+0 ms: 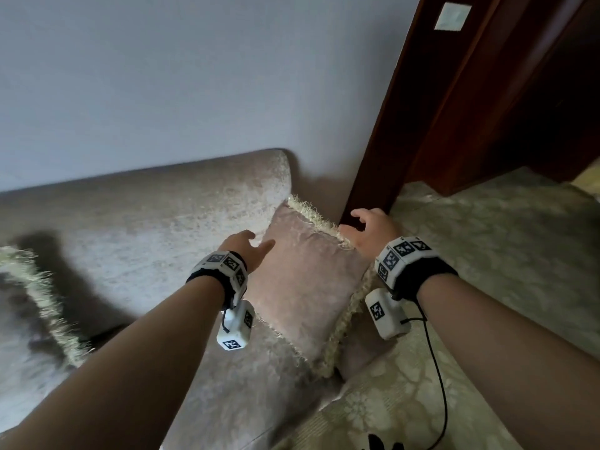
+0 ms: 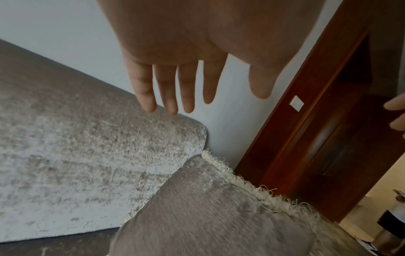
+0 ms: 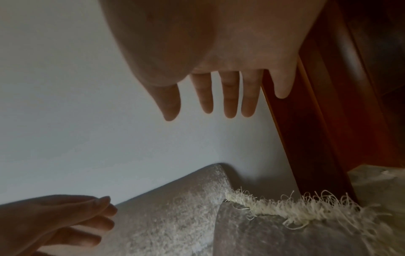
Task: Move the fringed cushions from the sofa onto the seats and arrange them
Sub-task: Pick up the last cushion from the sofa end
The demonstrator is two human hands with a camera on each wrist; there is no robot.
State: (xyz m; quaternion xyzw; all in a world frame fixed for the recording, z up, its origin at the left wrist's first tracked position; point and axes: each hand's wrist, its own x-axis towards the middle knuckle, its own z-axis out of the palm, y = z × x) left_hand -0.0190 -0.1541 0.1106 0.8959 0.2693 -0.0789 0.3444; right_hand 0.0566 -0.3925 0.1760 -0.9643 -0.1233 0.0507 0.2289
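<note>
A beige fringed cushion [image 1: 302, 287] leans in the sofa's right corner against the backrest [image 1: 146, 209] and the armrest. My left hand [image 1: 250, 245] hovers at its upper left edge, fingers straight and spread, holding nothing. My right hand [image 1: 370, 227] is above the fringed top-right corner, fingers relaxed and spread, empty. The wrist views show the same cushion [image 2: 219, 216] [image 3: 295, 230] below the open left hand [image 2: 175, 97] and right hand [image 3: 219, 107]. A second fringed cushion [image 1: 29, 303] lies blurred at the far left of the sofa.
A pale wall [image 1: 194, 76] stands behind the sofa. A dark wooden door frame [image 1: 422, 125] rises just right of the cushion. The patterned armrest cover [image 1: 487, 254] spreads to the right. A cable [image 1: 438, 368] hangs from my right wrist.
</note>
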